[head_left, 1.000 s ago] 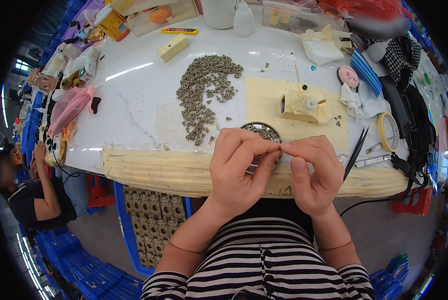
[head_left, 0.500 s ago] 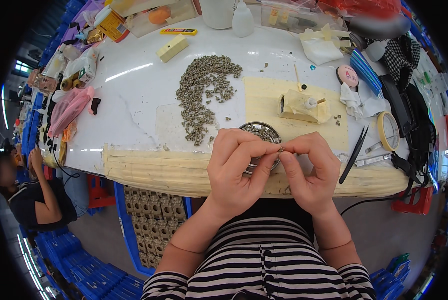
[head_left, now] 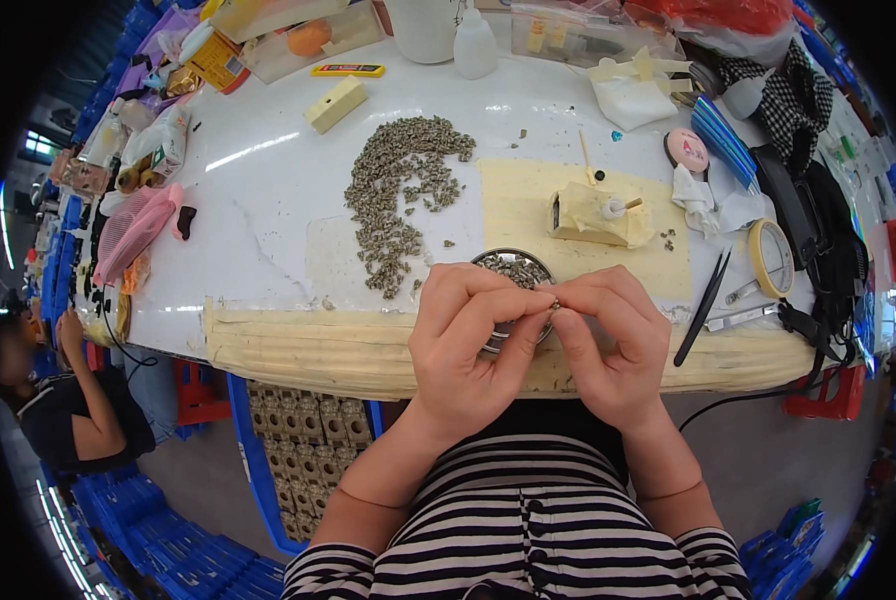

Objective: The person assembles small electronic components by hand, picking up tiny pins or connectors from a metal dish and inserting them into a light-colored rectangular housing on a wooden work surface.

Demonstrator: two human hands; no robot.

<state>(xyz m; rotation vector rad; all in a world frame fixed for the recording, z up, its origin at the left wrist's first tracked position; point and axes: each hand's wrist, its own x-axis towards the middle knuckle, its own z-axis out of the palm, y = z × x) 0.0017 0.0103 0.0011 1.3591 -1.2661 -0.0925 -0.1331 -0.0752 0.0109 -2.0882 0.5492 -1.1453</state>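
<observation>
My left hand (head_left: 478,345) and my right hand (head_left: 616,340) meet fingertip to fingertip near the front edge of the table. Between their pinched thumbs and forefingers is a tiny metal part (head_left: 555,304), mostly covered by the fingers. Just behind and partly under my hands stands a round metal dish (head_left: 485,256) with many small metal parts (head_left: 516,268) in it. Farther back and to the left, a large curved pile of the same small grey parts (head_left: 378,185) lies spread on the white tabletop.
Right of the dish sits a tape-wrapped block (head_left: 593,215) with a stick in it. Black tweezers (head_left: 703,308) and a tape roll (head_left: 771,258) lie at the right. A blue crate (head_left: 258,460) of metal castings stands below the table. Another person (head_left: 68,400) is at far left.
The fingertips have drawn slightly closer around the tiny part, and my right hand has shifted a little left. The whole table view has moved slightly.
</observation>
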